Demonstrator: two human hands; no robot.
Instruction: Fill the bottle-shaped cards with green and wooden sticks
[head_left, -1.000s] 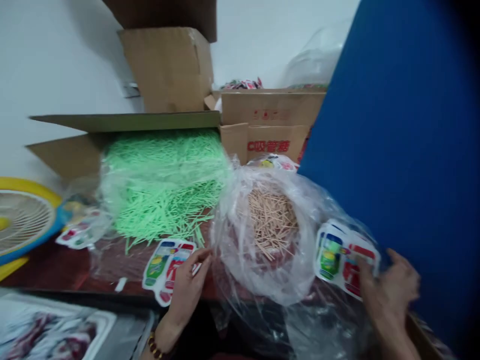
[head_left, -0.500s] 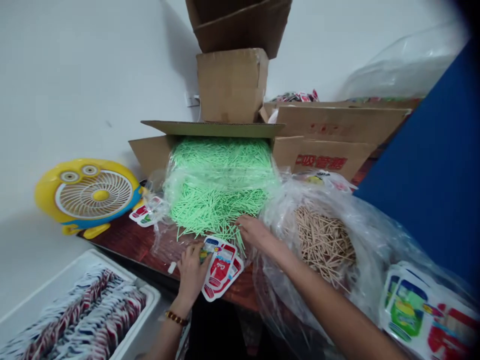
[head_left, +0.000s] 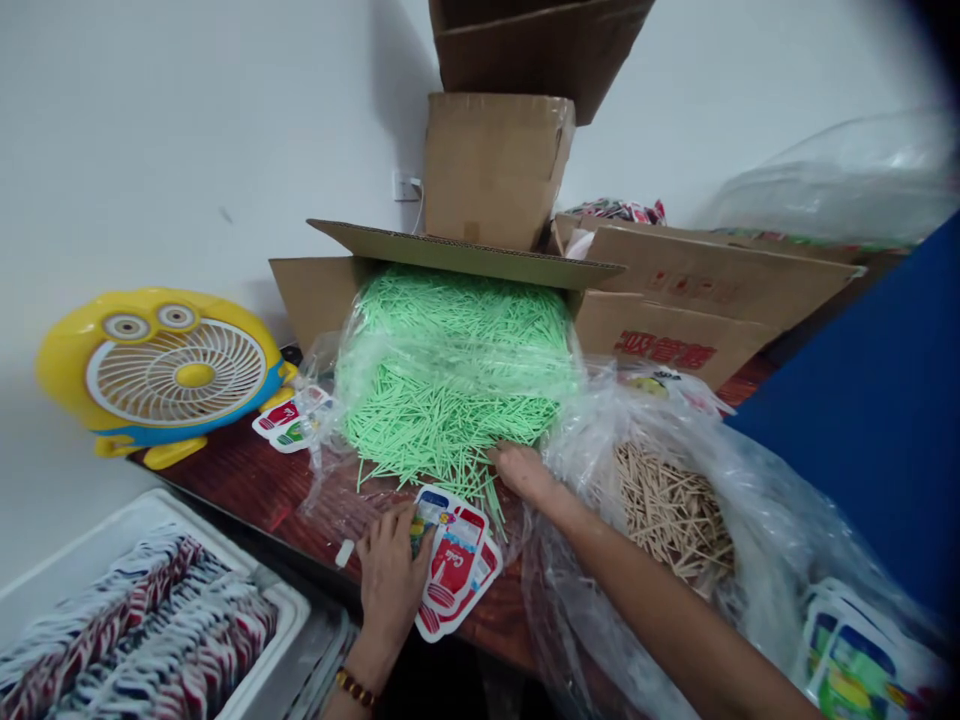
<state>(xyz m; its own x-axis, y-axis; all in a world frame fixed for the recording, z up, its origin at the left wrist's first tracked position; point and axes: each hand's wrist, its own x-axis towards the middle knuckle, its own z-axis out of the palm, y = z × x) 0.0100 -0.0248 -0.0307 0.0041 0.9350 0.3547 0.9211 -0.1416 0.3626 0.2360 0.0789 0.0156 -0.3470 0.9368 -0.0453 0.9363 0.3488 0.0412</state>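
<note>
My left hand (head_left: 391, 572) rests on a small stack of printed packets (head_left: 457, 562) at the front edge of the dark red table (head_left: 240, 478), fingers curled against them. My right hand (head_left: 525, 470) reaches into the front of a heap of green sticks (head_left: 450, 380) that spills from a plastic-lined cardboard box (head_left: 465, 255); its fingertips are buried among the sticks. Right of that arm, a clear bag holds tan wooden sticks (head_left: 671, 505).
A yellow fan (head_left: 161, 372) stands at the left with two packets (head_left: 289, 420) beside it. A white bin (head_left: 150, 610) of packets sits below left. Cardboard boxes (head_left: 697, 290) stack behind. A blue panel (head_left: 877, 420) and more packets (head_left: 870, 670) are at right.
The view swung left and steadied. My right hand left the packets at the far right and came across to the green sticks. My left hand stayed on the packet stack.
</note>
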